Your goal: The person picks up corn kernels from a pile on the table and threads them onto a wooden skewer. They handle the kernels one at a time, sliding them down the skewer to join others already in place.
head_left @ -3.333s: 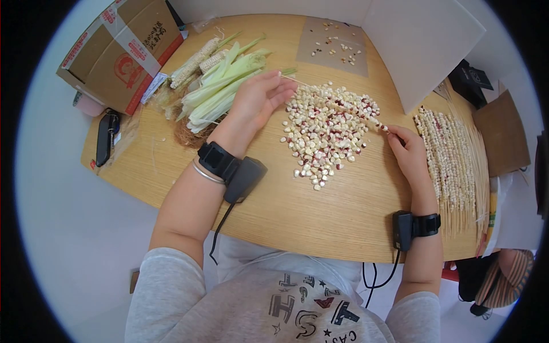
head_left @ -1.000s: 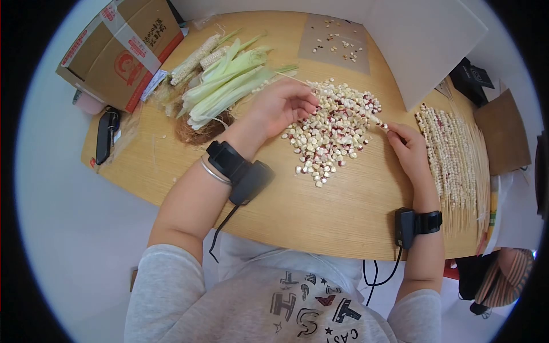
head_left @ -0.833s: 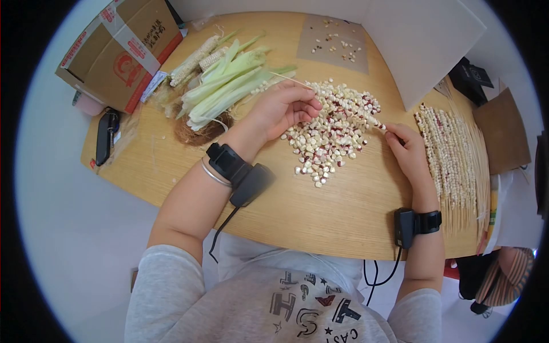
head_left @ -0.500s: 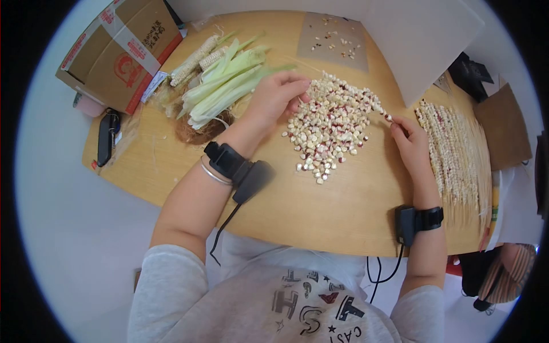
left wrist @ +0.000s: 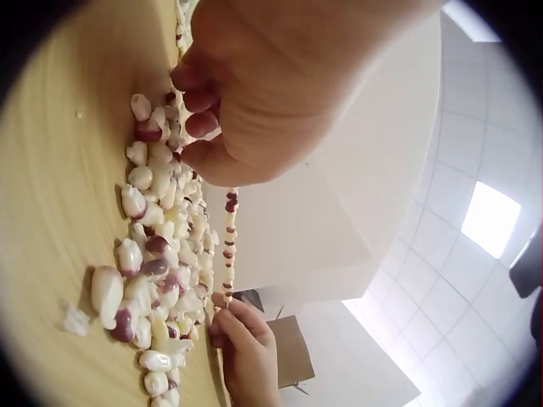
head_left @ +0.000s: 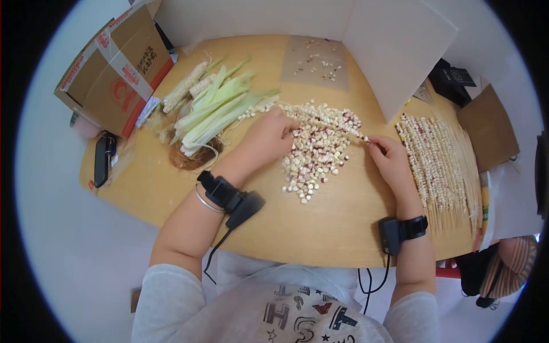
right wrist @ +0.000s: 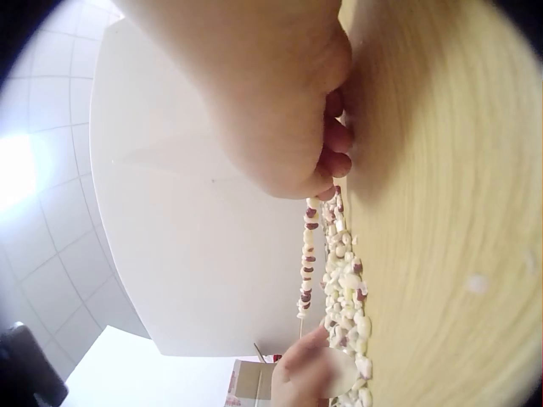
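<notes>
A thin skewer strung with white and dark red kernels (right wrist: 308,254) slants above the kernel pile (head_left: 311,160). My right hand (head_left: 392,163) pinches its right end between thumb and fingers, just off the pile's right side. At the pile's upper left, my left hand (head_left: 269,137) is lowered with bent fingers. In the left wrist view, those fingers (left wrist: 201,125) touch loose kernels (left wrist: 157,246); what they pinch is hidden. The skewer's bare part (right wrist: 301,326) reaches towards the left hand in the right wrist view, and its far end is hidden there.
Green husks (head_left: 214,114) and cobs (head_left: 186,88) lie left, before a cardboard box (head_left: 117,74). A row of strung skewers (head_left: 432,166) lies right. Behind are a white panel (head_left: 394,51) and a grey sheet (head_left: 314,63) with scattered kernels. A phone (head_left: 103,160) lies far left.
The head view has shifted, so the table sits lower and further left in it. My left hand has lowered onto the pile's upper left edge. My right hand keeps its pinch on the skewer.
</notes>
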A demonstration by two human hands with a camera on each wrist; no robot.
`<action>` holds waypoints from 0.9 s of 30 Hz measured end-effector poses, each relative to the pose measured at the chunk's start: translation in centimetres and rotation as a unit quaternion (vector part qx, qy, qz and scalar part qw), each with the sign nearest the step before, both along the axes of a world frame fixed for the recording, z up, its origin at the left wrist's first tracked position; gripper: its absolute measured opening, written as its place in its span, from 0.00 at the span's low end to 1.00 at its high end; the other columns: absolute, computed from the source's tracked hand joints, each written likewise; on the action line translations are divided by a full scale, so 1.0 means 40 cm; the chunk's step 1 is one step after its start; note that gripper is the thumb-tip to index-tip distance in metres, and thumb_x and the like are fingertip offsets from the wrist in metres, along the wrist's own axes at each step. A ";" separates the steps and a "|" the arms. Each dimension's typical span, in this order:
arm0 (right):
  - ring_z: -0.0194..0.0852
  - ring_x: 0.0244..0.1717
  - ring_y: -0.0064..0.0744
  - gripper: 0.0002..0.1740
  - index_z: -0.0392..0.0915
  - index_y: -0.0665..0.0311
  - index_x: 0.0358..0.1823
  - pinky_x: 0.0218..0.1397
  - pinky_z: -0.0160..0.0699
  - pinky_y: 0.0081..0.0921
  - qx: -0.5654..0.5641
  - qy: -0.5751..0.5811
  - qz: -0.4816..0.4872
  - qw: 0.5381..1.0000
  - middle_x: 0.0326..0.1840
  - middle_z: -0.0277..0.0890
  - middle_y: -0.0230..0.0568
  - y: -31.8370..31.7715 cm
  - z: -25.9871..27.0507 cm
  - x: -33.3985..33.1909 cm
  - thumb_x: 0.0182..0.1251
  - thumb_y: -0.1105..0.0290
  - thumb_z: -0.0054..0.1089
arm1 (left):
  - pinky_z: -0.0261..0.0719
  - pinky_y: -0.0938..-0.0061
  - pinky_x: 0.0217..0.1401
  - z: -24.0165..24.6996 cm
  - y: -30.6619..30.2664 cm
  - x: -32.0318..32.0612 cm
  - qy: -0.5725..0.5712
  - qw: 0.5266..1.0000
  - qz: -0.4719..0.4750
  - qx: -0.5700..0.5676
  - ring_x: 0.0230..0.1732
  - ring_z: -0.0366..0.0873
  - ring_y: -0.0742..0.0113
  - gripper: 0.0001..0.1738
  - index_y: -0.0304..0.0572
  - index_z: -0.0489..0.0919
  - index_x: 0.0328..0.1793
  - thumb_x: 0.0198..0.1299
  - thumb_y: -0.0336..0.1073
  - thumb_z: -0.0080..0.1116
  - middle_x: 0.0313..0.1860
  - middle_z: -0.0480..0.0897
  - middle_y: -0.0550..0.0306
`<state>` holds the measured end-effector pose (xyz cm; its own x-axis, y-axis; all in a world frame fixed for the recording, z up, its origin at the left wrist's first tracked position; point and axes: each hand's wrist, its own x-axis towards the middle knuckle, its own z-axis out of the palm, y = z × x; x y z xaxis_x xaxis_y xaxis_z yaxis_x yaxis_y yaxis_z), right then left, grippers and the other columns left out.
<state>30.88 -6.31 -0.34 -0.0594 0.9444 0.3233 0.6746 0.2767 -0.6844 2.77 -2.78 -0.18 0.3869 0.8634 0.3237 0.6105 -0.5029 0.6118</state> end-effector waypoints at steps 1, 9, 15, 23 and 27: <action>0.73 0.26 0.31 0.10 0.77 0.69 0.38 0.32 0.70 0.23 -0.011 0.008 0.002 1.000 0.28 0.77 0.45 -0.001 0.005 -0.004 0.56 0.72 0.55 | 0.70 0.75 0.32 0.002 0.001 0.002 0.000 1.000 -0.006 -0.003 0.28 0.70 0.65 0.10 0.39 0.80 0.38 0.48 0.28 0.54 0.27 0.70 0.54; 0.73 0.27 0.31 0.10 0.77 0.69 0.39 0.33 0.70 0.23 0.002 -0.003 0.000 1.000 0.29 0.77 0.46 -0.001 0.003 -0.002 0.57 0.72 0.55 | 0.69 0.79 0.27 0.003 0.005 0.001 -0.117 0.987 0.025 -0.107 0.25 0.71 0.74 0.06 0.35 0.77 0.32 0.51 0.30 0.56 0.26 0.74 0.60; 0.74 0.28 0.31 0.11 0.77 0.69 0.39 0.34 0.71 0.23 -0.008 -0.001 0.001 1.000 0.31 0.77 0.46 -0.005 0.011 -0.001 0.56 0.72 0.55 | 0.71 0.84 0.26 -0.015 0.033 -0.012 -0.329 0.906 0.033 -0.264 0.24 0.73 0.76 0.03 0.38 0.74 0.34 0.53 0.28 0.53 0.26 0.77 0.58; 0.74 0.28 0.32 0.11 0.78 0.68 0.39 0.35 0.72 0.23 -0.001 -0.010 -0.009 1.000 0.31 0.78 0.46 0.002 0.004 0.004 0.56 0.71 0.55 | 0.75 0.82 0.31 -0.007 0.053 -0.044 -0.548 0.759 0.069 -0.345 0.28 0.75 0.73 0.08 0.34 0.72 0.41 0.56 0.27 0.49 0.32 0.78 0.53; 0.74 0.28 0.32 0.11 0.78 0.68 0.39 0.34 0.72 0.23 -0.002 -0.005 -0.007 1.000 0.31 0.78 0.46 -0.001 0.005 0.003 0.56 0.72 0.55 | 0.76 0.80 0.34 -0.010 0.055 -0.049 -0.562 0.749 0.078 -0.341 0.31 0.75 0.71 0.10 0.33 0.71 0.45 0.56 0.25 0.48 0.35 0.78 0.52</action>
<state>30.99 -6.36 -0.15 -0.0492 0.9467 0.3182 0.6849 0.2639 -0.6792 0.80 -0.57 -0.57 0.0780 0.9826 -0.1689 -0.4651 0.1857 0.8655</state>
